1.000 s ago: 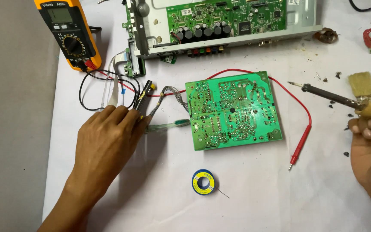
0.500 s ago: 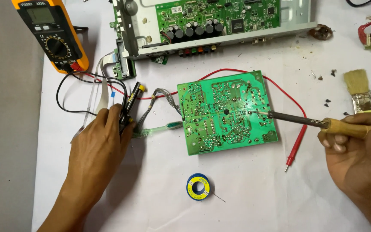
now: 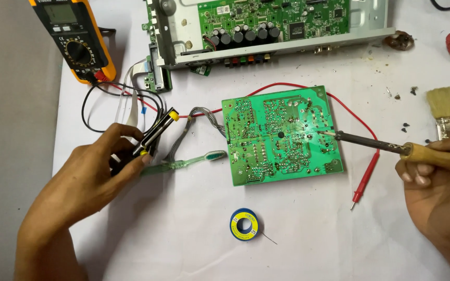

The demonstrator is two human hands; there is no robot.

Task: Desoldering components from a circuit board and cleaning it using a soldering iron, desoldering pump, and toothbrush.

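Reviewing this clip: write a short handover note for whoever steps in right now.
Left hand: holds a black tool with yellow tips, left of the board.
Right hand: grips the soldering iron by its wooden handle, tip on the green board, solder side up, right of centre.
Nearby: solder spool below the board, toothbrush left of it, red probe to its right, multimeter top left, brush far right.
Done: iron placed on a joint. Whether it is finished cannot be told.

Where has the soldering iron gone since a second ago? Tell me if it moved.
Yes. The soldering iron in the right hand moved left: its tip now meets the green circuit board.
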